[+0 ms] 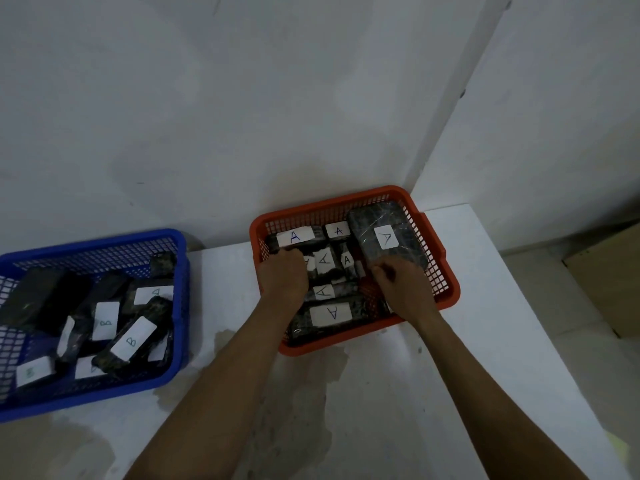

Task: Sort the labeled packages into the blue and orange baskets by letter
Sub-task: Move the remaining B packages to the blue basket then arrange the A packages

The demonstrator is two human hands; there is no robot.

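I see both hands inside orange mesh plastic basket (pixel 440 251), centre right. Left hand (pixel 284 277) and right hand (pixel 403 289) curled over dark wrapped A-labelled packages (pixel 330 315); actual clamping unclear. I'd nudge packages flat, labels up. B-labelled packages (pixel 133 341) sit in blue mesh plastic basket (pixel 178 306), lower left.

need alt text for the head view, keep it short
Both bare hands, left hand and right hand, reach into an orange basket of dark packages labeled A. A blue basket of B packages sits to the left on the white table.
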